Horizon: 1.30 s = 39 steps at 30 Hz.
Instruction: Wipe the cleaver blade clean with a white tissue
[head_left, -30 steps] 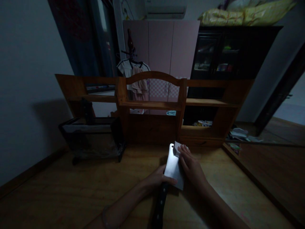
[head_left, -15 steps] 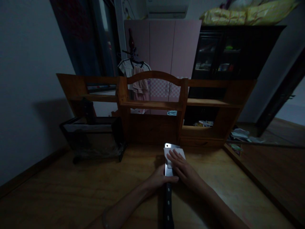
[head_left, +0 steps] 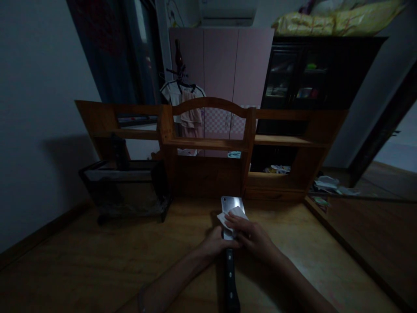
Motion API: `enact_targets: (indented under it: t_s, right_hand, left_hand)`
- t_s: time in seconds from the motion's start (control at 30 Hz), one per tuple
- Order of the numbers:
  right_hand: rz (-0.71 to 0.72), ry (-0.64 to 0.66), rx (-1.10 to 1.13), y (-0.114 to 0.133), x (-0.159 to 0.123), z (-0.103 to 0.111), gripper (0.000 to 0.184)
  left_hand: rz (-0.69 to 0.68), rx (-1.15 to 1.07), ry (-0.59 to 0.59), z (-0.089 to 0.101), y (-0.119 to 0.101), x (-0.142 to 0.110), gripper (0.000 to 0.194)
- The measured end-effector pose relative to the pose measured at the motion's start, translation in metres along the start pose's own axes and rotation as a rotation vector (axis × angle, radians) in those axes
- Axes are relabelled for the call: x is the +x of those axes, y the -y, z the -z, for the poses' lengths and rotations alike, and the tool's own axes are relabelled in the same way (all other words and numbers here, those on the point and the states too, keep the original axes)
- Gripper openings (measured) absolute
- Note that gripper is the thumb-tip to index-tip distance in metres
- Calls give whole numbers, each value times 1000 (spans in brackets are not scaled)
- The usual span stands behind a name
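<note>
A cleaver with a shiny rectangular blade and a black riveted handle points away from me above the wooden tabletop. My left hand grips it at the base of the blade, the thumb lying across the metal; its other fingers are hidden beneath. My right hand presses a white paper tissue onto the middle of the blade, fingers bent over it. The blade's far end, with a small hole in its corner, shows beyond the tissue. The handle extends toward me, with no hand around it.
A wooden shelf unit runs along the table's far side. At the left stands a dark-framed glass tank. A raised wooden edge borders the right side. Pink wardrobe doors and a black cabinet are farther back.
My right hand has drawn the tissue down the blade toward the handle, uncovering more of the far end. The tissue is more crumpled. My left hand keeps its grip.
</note>
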State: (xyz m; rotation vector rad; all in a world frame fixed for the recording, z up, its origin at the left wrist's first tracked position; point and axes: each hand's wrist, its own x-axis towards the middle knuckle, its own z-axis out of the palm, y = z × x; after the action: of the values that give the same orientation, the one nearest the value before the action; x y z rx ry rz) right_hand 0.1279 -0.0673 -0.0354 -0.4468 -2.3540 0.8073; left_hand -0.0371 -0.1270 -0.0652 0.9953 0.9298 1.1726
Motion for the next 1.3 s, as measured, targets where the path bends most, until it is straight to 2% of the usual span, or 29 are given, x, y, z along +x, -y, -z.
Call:
enact_targets:
  t_s: [0.17,0.3,0.5,0.73,0.9,1.13,1.3]
  right_hand:
    - [-91,-99,-51,-11,-2,3,41]
    - [-151,-162,-75,-26,-5,6,43]
    - [-89,-44,-149,-26,-3,6,45]
    - [-16,74,-113,-1,1,-7,49]
    - [2,98,-40,13,3,-11,50]
    - [-51,5,-7,6,0,-3,47]
    - [-105,-37,-63,-4,-2,0,41]
  left_hand:
    - [-14,-60,-39,2,5,4,58]
    - [3,-91,-47,0,4,3,55]
    - [-31,-70,-38,-2,1,0,60]
    - [-85,22,-20,0,8,5,58]
    - [-177,-34,17,1,8,5,71]
    - [-18,-99,90,-1,-1,0,49]
    - [66,-248,86,-2,-7,0,58]
